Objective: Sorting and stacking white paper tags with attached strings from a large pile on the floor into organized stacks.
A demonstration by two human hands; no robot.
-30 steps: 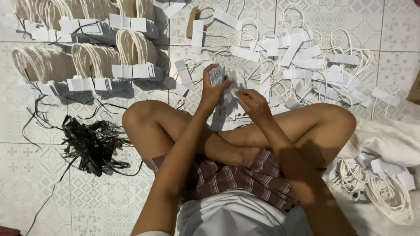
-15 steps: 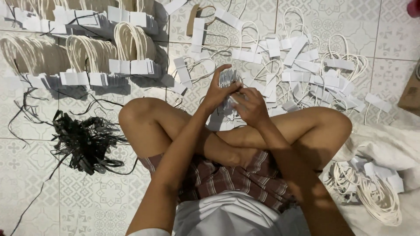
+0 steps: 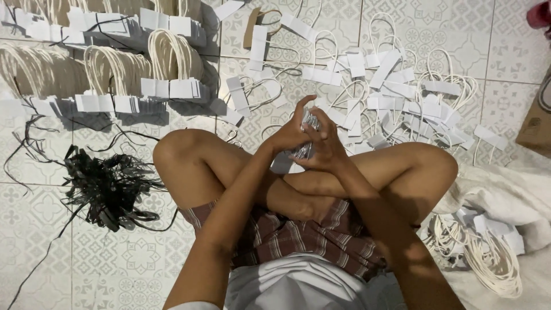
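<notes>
a small stack of white paper-tab cord handles (image 3: 308, 138) sits pinched between both hands, held up just above the crossed legs and in front of the knees. the left hand (image 3: 290, 133) wraps the stack from the near side with fingers curled around it; the right hand (image 3: 328, 143) closes over the other side, thumb and fingers pressing the tabs together, so both hands are clenched on the same bundle. to gather such a stack well, it seems best to keep the tab edges flush and the cord loops hanging one way before squeezing, since loose loops look likely to snag.

beyond the hands, loose handles (image 3: 402, 97) lie scattered across the patterned tile floor (image 3: 132, 258), overlapping each other. farther left, bundled handles (image 3: 166, 69) lie in neat rows. a tangle of black strips (image 3: 106, 186) lies just beside the left knee. at the right, more cord loops (image 3: 493, 258) rest on a white cloth (image 3: 511, 195), and a brown cardboard box (image 3: 536, 123) shows at the edge.
</notes>
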